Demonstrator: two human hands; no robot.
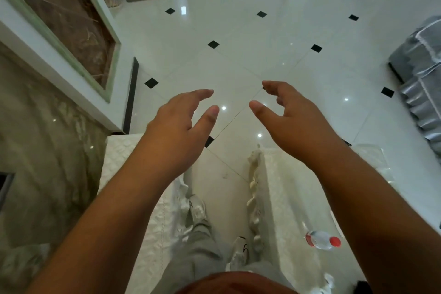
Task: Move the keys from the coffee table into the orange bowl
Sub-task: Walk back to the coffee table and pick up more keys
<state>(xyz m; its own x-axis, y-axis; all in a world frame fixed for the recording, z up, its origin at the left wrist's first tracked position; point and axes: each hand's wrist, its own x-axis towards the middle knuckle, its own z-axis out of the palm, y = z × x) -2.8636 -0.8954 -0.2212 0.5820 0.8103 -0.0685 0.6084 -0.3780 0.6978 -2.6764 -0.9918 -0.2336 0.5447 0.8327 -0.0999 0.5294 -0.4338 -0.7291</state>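
1. At far left I see a glossy marble ledge [47, 150] with a framed brown panel [71, 19] rising behind it; nothing sits on the part I can see.
2. Just right of it is a white quilted cover [152, 210], partly hidden by my left forearm.
3. My left hand [176, 126] is stretched forward over the floor [238, 31], palm down and fingers loosely spread. The thumb is apart from the index finger, and it grips nothing.
4. Between the two covered pieces I look down on grey trousers [198, 250] and white shoes [238, 255] on the pale tiles with black diamond insets.
5. My right hand [293, 122] is held out level with the left, well apart from it. Its fingers are curled and the thumb points inward, with a clear gap between thumb and fingertips; it is empty too.
6. Under my right forearm is the table [286, 198] under a cream, frilled cloth. A clear bottle [322, 240] with a red cap and red label lies on its side there; I cannot tell what is in it.
7. At far right is grey wrapped furniture [422, 79].
8. I cannot find the keys or the orange bowl anywhere in this view.
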